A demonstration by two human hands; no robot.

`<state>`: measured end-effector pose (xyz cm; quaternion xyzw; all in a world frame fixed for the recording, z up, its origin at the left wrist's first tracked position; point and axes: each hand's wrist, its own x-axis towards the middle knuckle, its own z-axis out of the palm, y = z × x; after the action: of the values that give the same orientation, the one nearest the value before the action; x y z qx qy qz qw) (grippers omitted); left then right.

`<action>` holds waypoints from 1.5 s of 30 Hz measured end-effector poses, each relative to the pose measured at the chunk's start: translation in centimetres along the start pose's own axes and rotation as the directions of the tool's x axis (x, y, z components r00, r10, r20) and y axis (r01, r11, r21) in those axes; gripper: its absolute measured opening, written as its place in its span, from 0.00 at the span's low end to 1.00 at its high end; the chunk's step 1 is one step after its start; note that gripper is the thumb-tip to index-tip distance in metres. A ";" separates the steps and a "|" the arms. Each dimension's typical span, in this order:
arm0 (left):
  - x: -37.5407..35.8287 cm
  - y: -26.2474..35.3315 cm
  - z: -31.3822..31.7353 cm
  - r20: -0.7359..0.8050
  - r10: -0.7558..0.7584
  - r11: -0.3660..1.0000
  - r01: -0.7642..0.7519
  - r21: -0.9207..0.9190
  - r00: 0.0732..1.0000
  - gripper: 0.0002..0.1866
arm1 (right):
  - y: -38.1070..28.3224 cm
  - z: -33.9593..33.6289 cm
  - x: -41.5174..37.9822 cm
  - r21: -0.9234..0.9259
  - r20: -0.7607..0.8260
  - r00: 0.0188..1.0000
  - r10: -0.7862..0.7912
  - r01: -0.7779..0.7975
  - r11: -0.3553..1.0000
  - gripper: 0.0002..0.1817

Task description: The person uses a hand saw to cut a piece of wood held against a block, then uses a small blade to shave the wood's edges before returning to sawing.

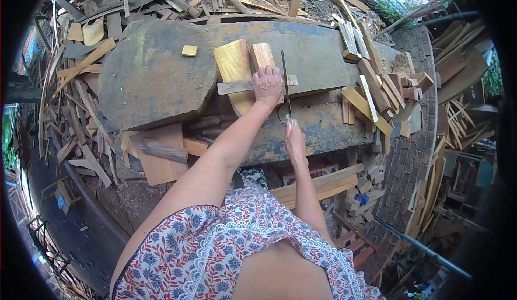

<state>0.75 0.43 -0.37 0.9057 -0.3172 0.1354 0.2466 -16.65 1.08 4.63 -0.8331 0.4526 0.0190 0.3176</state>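
Observation:
My left hand (pixel 267 86) presses down on a thin grey wooden strip (pixel 235 88), its fingers bent over a pale wood block (pixel 263 55). The strip lies crosswise, over a curved yellowish board (pixel 232 63) on the left, and its short end shows to the right of the blade. My right hand (pixel 294 138) is wrapped around the handle of a handsaw (pixel 286 84). Its long, thin blade is seen nearly edge-on, pointing away from me, and crosses the strip just right of my left hand.
Thick, worn slabs (pixel 156 74) form the work surface, with a small yellow wood piece (pixel 189 50) on the left one. Offcuts (pixel 388 92) are heaped at the right edge. Scrap wood (pixel 161 1) piles up behind and at left. Long beams (pixel 323 187) lie below, near my right forearm.

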 end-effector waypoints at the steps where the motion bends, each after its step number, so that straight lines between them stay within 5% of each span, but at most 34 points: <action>1: 0.0 0.0 0.1 0.001 -0.007 1.000 0.007 -0.003 1.000 0.08 | 0.2 0.0 -0.4 -0.007 0.003 1.000 -0.001 0.001 1.000 0.17; 9: 0.0 0.0 -0.1 -0.028 0.016 1.000 -0.016 -0.009 0.999 0.07 | -1.9 0.3 4.5 0.012 -0.076 0.993 -0.089 0.091 0.996 0.14; 18: 0.0 0.0 0.1 -0.040 0.002 1.000 -0.003 -0.025 0.999 0.06 | 0.4 0.0 -1.6 -0.026 -0.004 1.000 0.010 -0.010 1.000 0.16; 24: 0.1 0.1 -0.2 -0.020 0.007 1.000 -0.007 -0.018 1.000 0.06 | -2.0 -0.1 3.6 -0.053 -0.053 0.997 -0.058 0.055 0.997 0.15; 45: 0.1 0.0 -0.1 -0.028 -0.009 1.000 0.009 -0.014 1.000 0.06 | -1.4 -0.1 2.3 -0.101 -0.029 0.999 -0.043 0.040 0.994 0.14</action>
<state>0.82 0.43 -0.27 0.9034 -0.3105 0.1447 0.2581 -14.26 -0.14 4.69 -0.8574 0.4385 0.0221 0.2685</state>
